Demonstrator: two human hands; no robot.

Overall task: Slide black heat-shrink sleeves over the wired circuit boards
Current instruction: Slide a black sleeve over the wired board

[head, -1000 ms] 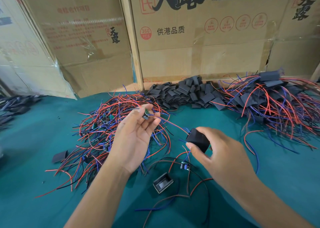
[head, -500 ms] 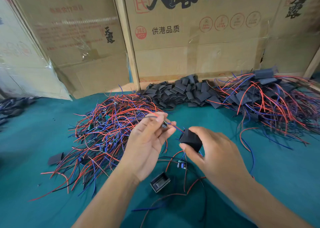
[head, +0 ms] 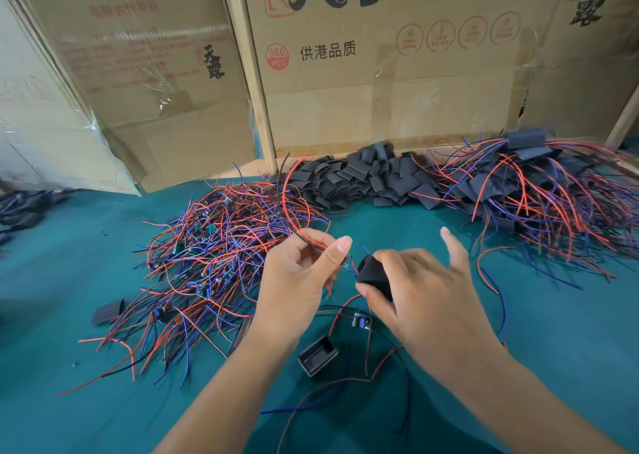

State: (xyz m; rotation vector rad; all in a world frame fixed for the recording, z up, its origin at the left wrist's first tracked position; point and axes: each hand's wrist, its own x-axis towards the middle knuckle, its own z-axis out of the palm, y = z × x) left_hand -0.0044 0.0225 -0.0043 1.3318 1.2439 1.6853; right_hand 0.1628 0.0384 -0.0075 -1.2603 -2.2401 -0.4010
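My left hand pinches a small wired circuit board by its red and black wires, board end pointing right. My right hand grips a black heat-shrink sleeve between thumb and fingers, little finger raised. The sleeve's open mouth faces the board, a small gap apart. A second wired board lies on the green mat below the hands. An opened black sleeve lies on the mat near my left wrist.
A tangle of bare wired boards lies left of the hands. A heap of empty black sleeves sits at the back centre. Sleeved boards pile up at the right. Cardboard boxes wall the back. One loose sleeve lies left.
My left hand has carried the wired board rightward out of the tangle to the sleeve's mouth. My right hand with the sleeve has shifted a little left toward it.
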